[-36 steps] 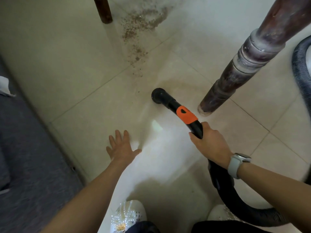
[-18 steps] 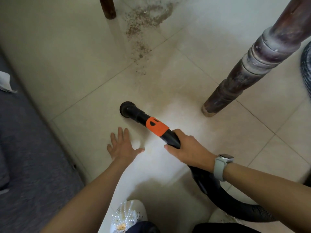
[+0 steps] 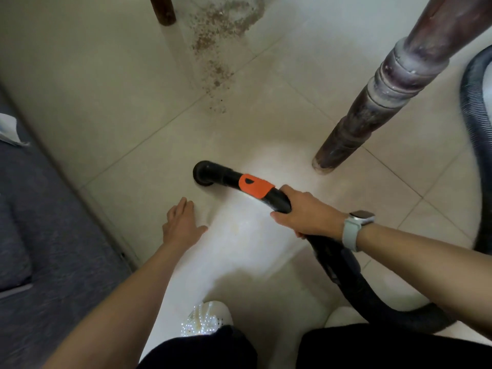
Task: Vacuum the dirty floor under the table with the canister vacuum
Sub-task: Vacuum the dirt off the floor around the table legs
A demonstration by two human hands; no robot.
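Lying ahead of the nozzle [image 3: 203,173], beyond the wand's [image 3: 239,182] leftward axis, the dirt trail [image 3: 215,49] is nearer the right hand [image 3: 308,214] gripping the wand, while the left hand [image 3: 181,225] is pressed flat on the floor [image 3: 119,102].

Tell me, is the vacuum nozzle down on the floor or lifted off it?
Down, as far as shows: the nozzle mouth meets the tile with no visible gap. The right hand grips the hose handle.

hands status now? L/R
Left hand: open, flat on the floor, holds nothing.
Right hand: grips the vacuum nozzle behind its orange band.
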